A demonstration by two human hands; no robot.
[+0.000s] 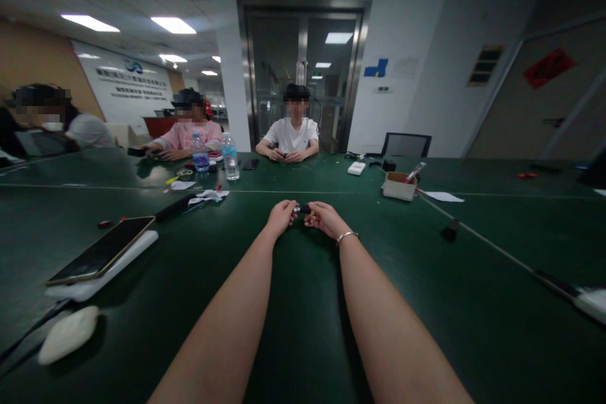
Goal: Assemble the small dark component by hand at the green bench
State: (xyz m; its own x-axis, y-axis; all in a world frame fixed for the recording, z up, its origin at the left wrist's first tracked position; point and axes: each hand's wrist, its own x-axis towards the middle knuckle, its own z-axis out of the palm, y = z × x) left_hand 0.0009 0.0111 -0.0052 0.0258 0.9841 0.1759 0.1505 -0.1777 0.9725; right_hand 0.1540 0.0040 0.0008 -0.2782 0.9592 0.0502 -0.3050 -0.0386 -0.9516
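A small black piece with a silver end (303,209) is held level between my two hands, over the middle of the green table (307,303). My left hand (283,217) pinches the silver end between thumb and fingers. On the other side, the fingers of my right hand (326,218) are closed round the black end. The piece is too small and partly covered by my fingertips, so its exact kind does not show. A silver bracelet (347,237) circles my right wrist.
At left, a phone (104,249) rests on a white block (113,270), beside a white computer mouse (69,334). Water bottles (230,158) stand farther back. A small box (399,187) and a cable (492,248) lie right. Several people sit across the table, one opposite me (293,139).
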